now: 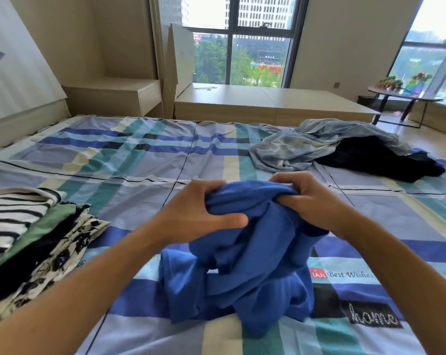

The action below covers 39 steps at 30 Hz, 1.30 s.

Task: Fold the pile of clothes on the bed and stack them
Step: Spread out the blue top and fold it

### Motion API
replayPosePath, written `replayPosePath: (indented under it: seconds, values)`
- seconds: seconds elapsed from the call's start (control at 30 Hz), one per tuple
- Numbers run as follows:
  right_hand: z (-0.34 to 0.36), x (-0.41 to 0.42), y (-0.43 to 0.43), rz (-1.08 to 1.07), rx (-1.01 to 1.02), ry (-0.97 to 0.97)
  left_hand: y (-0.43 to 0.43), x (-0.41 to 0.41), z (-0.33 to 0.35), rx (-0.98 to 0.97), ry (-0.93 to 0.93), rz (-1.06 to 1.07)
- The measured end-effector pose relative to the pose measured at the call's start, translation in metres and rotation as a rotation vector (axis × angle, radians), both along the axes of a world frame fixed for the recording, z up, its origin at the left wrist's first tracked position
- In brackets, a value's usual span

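A crumpled blue garment (242,272) hangs bunched above the plaid bed sheet (140,160), its lower part resting on the bed. My left hand (198,213) grips its upper left edge, thumb across the cloth. My right hand (306,198) grips the upper right edge with curled fingers. At the left lies a stack of folded clothes (29,239): a striped piece on top, then green, dark and floral ones. An unfolded pile sits at the far right, a pale blue-grey garment (301,144) over a black one (378,160).
A light wooden platform (268,101) and a bedside shelf (114,96) stand beyond the bed under the window. A small round table (406,98) with colourful items is at the far right. The headboard (17,80) rises on the left.
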State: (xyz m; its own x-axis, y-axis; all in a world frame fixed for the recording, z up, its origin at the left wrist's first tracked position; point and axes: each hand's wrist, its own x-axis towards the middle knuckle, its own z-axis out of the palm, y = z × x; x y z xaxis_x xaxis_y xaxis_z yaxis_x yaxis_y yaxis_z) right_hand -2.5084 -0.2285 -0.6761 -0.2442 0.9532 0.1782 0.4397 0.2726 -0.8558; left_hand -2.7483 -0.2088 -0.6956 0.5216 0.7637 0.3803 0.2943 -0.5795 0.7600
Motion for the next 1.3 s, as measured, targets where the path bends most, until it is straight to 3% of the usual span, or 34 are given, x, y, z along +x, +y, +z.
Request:
replayPosePath:
  seconds: [0.13,0.27,0.47,0.63,0.83,1.03,1.13,1.23,1.3]
  values:
    - [0.0,0.025,0.02,-0.254,0.15,-0.102,0.019,-0.014,0.032,-0.039,0.003,0.142]
    - [0.029,0.041,0.038,-0.414,0.231,-0.21,0.04,-0.018,0.076,0.261,0.14,0.28]
    - [0.119,0.061,0.048,-0.46,0.308,-0.28,0.063,-0.028,0.156,0.601,0.178,0.393]
    - [0.191,0.083,0.052,-0.566,0.341,-0.242,0.075,-0.044,0.217,0.746,0.199,0.521]
    - [0.224,0.07,0.042,-0.523,0.178,0.058,0.069,-0.052,0.254,0.773,0.232,0.568]
    - [0.22,0.061,0.031,-0.423,0.241,0.137,0.062,-0.064,0.262,0.771,0.245,0.613]
    - [0.215,0.061,0.016,-0.244,0.256,0.001,0.058,-0.071,0.262,0.76,0.228,0.619]
    - [0.208,0.069,0.011,-0.174,0.242,-0.258,0.055,-0.081,0.261,0.744,0.217,0.58]
    - [0.204,0.075,0.013,-0.147,0.276,-0.307,0.052,-0.09,0.261,0.745,0.221,0.506]
